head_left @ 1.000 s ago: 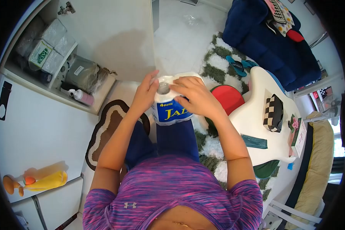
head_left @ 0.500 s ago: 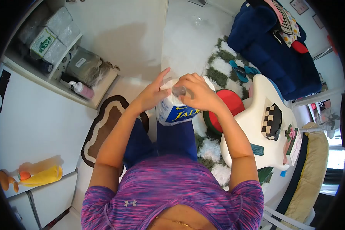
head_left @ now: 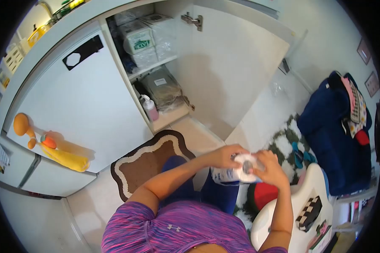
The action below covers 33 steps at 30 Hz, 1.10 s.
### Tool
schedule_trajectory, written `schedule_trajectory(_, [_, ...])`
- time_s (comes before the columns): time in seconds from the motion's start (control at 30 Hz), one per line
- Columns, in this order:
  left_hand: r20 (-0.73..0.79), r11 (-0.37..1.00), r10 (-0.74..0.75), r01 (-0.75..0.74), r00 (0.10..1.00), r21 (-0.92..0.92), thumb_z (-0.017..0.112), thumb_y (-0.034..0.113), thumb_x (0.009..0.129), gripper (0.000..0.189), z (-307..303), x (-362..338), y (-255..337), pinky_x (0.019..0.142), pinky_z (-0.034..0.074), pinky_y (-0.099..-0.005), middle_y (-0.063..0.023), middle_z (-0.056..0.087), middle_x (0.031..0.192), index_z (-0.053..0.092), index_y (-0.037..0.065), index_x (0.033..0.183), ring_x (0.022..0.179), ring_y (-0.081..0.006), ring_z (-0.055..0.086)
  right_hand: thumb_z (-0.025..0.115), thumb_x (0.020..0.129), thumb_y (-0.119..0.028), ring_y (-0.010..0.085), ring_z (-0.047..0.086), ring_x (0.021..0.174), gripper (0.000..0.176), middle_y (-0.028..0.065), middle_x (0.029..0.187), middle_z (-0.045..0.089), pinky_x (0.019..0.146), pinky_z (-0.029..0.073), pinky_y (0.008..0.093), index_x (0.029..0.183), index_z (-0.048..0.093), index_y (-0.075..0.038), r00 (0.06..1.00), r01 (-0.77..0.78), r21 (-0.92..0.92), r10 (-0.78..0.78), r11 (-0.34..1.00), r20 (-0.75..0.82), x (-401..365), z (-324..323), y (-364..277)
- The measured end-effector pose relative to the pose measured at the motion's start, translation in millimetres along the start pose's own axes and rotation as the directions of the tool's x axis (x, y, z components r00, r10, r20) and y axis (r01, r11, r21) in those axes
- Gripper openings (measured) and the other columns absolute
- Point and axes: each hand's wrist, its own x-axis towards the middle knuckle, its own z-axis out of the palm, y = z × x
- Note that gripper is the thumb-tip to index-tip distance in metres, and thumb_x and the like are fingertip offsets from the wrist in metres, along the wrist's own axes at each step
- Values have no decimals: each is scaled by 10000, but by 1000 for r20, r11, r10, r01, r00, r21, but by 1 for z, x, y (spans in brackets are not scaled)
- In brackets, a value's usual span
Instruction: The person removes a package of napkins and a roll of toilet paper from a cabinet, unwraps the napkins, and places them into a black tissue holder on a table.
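Observation:
A white paper roll [head_left: 244,173] faces me with its round core hole showing, between my two hands. My left hand [head_left: 226,156] is closed at the roll's left edge, its fingertips partly hidden. On the other side my right hand [head_left: 273,169] grips the roll, the thumb close to the core and the fingers around the far edge. Just below and left of the roll is a white and blue plastic roll pack [head_left: 224,177], in front of my legs and partly covered by the roll and my left hand.
An open cabinet [head_left: 173,63] holds plastic-wrapped tissue packs [head_left: 144,40] above and a pink pump bottle [head_left: 150,109] below. Its door [head_left: 236,63] stands wide. A brown mat [head_left: 143,164] lies on the floor. At right are a white table [head_left: 266,219], red stool [head_left: 266,195] and blue sofa [head_left: 331,130].
My view has swung left, bringing more of the cabinet into sight. The roll's end now faces me above the pack, whose printed front has turned mostly out of sight.

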Motion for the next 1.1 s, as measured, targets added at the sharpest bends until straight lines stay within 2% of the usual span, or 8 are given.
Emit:
schedule_trajectory(0.1, [58, 991, 115, -118, 992, 55, 682, 135, 732, 504, 5, -9, 18, 968, 389, -350, -131, 525, 1226, 529, 36, 1202, 1135, -257, 499, 738, 725, -349, 289, 449, 949, 412, 99, 931, 560, 885, 305, 373, 1005, 663, -56, 996, -6, 5, 6, 1000, 84, -5, -7, -14])
schedule_trajectory(0.13, [46, 989, 149, -150, 988, 16, 683, 136, 711, 490, 11, -11, 18, 952, 399, -348, -133, 538, 1204, 545, 41, 1171, 1127, -260, 506, 728, 747, -326, 305, 496, 942, 353, 111, 912, 594, 871, 350, 379, 943, 674, -37, 995, 91, -43, -90, 995, 31, -6, -6, -11])
schedule_trajectory(0.2, [0, 983, 179, -179, 984, -27, 683, 144, 689, 462, 27, -17, 26, 918, 420, -341, -134, 571, 1149, 564, 49, 1126, 1089, -249, 539, 720, 766, -307, 310, 542, 902, 329, 126, 895, 618, 830, 402, 374, 915, 671, -18, 984, 34, 192, -66, 981, 164, -11, -3, -1])
schedule_trajectory(0.3, [215, 992, -61, 83, 975, -96, 643, 77, 706, 426, 31, -33, 31, 984, 389, -382, -140, 556, 1218, 538, 44, 1117, 1150, -275, 520, 697, 806, -274, 296, 636, 811, 297, 153, 882, 661, 726, 495, 351, 917, 670, 0, 932, -172, 364, 31, 915, 362, -24, -3, -9])
schedule_trajectory(0.47, [329, 987, 137, -99, 934, -129, 611, 157, 775, 373, 22, -62, 27, 972, 393, -385, -154, 562, 1216, 559, 11, 1114, 1130, -306, 538, 648, 829, -177, 311, 636, 865, 178, 137, 914, 671, 767, 500, 364, 907, 684, -21, 942, -154, 439, -3, 885, 336, -62, 26, -30])
schedule_trajectory(0.57, [211, 966, 260, -254, 942, -54, 585, 194, 837, 317, 28, -65, 32, 975, 388, -395, -162, 594, 1164, 598, -1, 1086, 1111, -325, 545, 649, 815, -151, 305, 625, 889, 160, 118, 921, 669, 781, 494, 363, 919, 683, -35, 993, -80, 396, 39, 915, 112, -75, 41, -51])
schedule_trajectory(0.87, [303, 971, 126, -180, 945, 157, 547, 171, 874, 206, 45, -58, 41, 904, 400, -412, -151, 636, 962, 651, 5, 938, 1009, -303, 572, 609, 799, -86, 276, 580, 891, 66, 91, 869, 630, 833, 411, 377, 842, 612, -36, 1000, -18, 308, 17, 951, 7, -80, 54, -59])
schedule_trajectory(1.1, [129, 969, 221, -233, 967, 87, 567, 207, 849, 171, 43, -66, 53, 788, 395, -403, -115, 604, 795, 625, 47, 828, 838, -306, 560, 565, 830, -65, 244, 554, 877, 13, 63, 829, 595, 875, 293, 388, 840, 574, -65, 1000, -15, 370, 13, 929, 7, -72, 53, -56])
